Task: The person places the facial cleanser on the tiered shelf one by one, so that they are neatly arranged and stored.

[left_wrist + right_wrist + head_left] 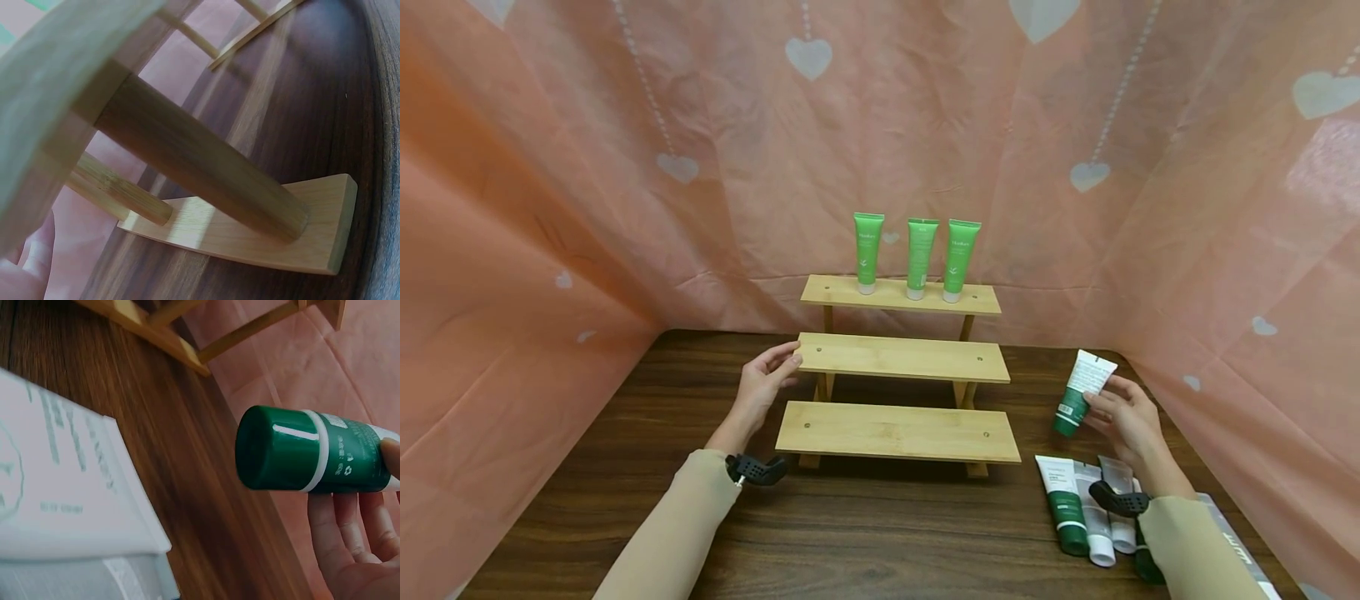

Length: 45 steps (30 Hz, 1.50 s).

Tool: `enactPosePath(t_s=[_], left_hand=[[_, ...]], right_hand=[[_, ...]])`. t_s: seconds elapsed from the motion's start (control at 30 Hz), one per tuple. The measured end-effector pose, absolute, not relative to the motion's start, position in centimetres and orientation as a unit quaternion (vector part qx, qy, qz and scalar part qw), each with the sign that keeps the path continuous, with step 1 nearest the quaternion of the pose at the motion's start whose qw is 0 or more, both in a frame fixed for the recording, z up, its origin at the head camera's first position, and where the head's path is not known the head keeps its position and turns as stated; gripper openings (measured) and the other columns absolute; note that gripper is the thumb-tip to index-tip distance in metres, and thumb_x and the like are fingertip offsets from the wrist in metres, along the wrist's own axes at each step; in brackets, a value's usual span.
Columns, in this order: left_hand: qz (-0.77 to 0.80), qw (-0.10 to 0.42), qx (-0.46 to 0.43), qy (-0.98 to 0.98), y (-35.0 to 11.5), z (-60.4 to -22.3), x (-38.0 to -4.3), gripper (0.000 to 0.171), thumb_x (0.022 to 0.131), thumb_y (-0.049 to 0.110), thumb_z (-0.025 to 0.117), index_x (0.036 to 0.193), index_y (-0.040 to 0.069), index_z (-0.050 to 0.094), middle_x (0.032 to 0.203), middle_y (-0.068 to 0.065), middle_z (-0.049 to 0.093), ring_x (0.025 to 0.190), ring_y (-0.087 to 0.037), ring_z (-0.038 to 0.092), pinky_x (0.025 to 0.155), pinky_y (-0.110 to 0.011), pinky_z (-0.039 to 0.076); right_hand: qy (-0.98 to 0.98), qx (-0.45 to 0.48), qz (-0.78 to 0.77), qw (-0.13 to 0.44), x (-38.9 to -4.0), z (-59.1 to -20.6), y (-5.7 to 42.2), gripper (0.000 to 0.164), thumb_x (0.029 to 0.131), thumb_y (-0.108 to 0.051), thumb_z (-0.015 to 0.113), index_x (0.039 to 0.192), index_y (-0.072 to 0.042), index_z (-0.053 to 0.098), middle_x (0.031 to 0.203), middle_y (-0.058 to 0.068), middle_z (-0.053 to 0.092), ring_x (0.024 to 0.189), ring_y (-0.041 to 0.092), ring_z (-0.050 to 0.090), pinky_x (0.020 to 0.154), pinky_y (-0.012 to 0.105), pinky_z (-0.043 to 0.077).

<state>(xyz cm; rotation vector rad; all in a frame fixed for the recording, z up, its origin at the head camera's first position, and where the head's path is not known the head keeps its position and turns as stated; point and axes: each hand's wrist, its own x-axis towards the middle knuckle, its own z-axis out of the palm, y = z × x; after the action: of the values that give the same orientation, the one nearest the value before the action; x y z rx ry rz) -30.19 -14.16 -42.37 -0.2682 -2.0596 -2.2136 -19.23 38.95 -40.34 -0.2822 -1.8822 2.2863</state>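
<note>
A three-tier wooden display stand (895,429) stands on the dark table. My left hand (760,385) holds the left end of its middle tier, thumb and fingers at the edge. In the left wrist view, part of that hand (31,265) shows beside the board. To the right of the stand, my right hand (1127,417) pinches a white and green squeeze tube (1084,392) above the table, its green cap tilted downward. The cap end of this tube (294,450) and the fingers beneath it show in the right wrist view.
Three green tubes (917,258) stand caps down on the top tier. Several more tubes (1063,504) lie at the front right, partly under my right forearm. A grey-white printed item (1236,542) lies beside them. Pink heart-patterned cloth (737,208) surrounds the table.
</note>
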Motion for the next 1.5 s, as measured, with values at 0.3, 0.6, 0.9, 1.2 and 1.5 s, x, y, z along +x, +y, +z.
enactPosePath(t_s=[0.3, 0.6, 0.9, 1.2, 1.5], left_hand=[[-0.731, 0.048, -0.090, -0.675, -14.0, -42.3, -30.2, 0.046, 0.084, 0.029, 0.069, 0.122, 0.005, 0.060, 0.108, -0.006, 0.061, 0.094, -0.014, 0.059, 0.080, -0.036, 0.052], [-0.735, 0.044, -0.087, -0.671, -13.9, -42.4, -30.2, 0.045, 0.085, 0.029, 0.069, 0.123, 0.006, 0.059, 0.110, -0.007, 0.061, 0.095, -0.015, 0.058, 0.080, -0.035, 0.052], [-0.742, 0.048, -0.087, -0.663, -13.9, -42.3, -30.1, 0.047, 0.084, 0.029, 0.069, 0.124, 0.005, 0.059, 0.108, -0.005, 0.061, 0.094, -0.015, 0.058, 0.086, -0.047, 0.048], [-0.740, 0.045, -0.083, -0.665, -14.0, -42.4, -30.2, 0.048, 0.084, 0.030, 0.069, 0.124, 0.006, 0.059, 0.108, -0.005, 0.061, 0.095, -0.015, 0.059, 0.087, -0.048, 0.048], [-0.741, 0.047, -0.086, -0.665, -14.0, -42.4, -30.2, 0.047, 0.085, 0.029, 0.069, 0.124, 0.005, 0.059, 0.108, -0.005, 0.061, 0.096, -0.015, 0.058, 0.087, -0.048, 0.048]], right_hand=[[-0.587, -0.029, 0.801, 0.113, -19.2, -39.1, 37.2, 0.037, 0.086, 0.005, 0.061, 0.112, -0.011, 0.040, 0.089, 0.001, 0.065, 0.076, 0.016, 0.065, 0.064, 0.032, 0.056], [-0.579, 0.006, 0.805, 0.130, -19.1, -37.9, 35.0, 0.037, 0.085, 0.009, 0.060, 0.113, -0.009, 0.044, 0.090, 0.003, 0.064, 0.079, 0.013, 0.064, 0.065, 0.032, 0.056], [-0.578, 0.043, 0.798, 0.168, -19.0, -36.5, 32.5, 0.038, 0.085, 0.011, 0.060, 0.114, -0.008, 0.044, 0.093, 0.006, 0.062, 0.081, 0.013, 0.064, 0.065, 0.030, 0.056], [-0.580, 0.087, 0.789, 0.183, -19.2, -35.4, 30.0, 0.039, 0.084, 0.013, 0.058, 0.116, -0.005, 0.045, 0.096, 0.008, 0.062, 0.085, 0.014, 0.062, 0.067, 0.030, 0.056], [-0.625, 0.098, 0.749, 0.198, -19.9, -34.5, 27.3, 0.042, 0.082, 0.011, 0.063, 0.118, -0.006, 0.048, 0.099, 0.007, 0.060, 0.087, 0.014, 0.061, 0.069, 0.030, 0.055]])
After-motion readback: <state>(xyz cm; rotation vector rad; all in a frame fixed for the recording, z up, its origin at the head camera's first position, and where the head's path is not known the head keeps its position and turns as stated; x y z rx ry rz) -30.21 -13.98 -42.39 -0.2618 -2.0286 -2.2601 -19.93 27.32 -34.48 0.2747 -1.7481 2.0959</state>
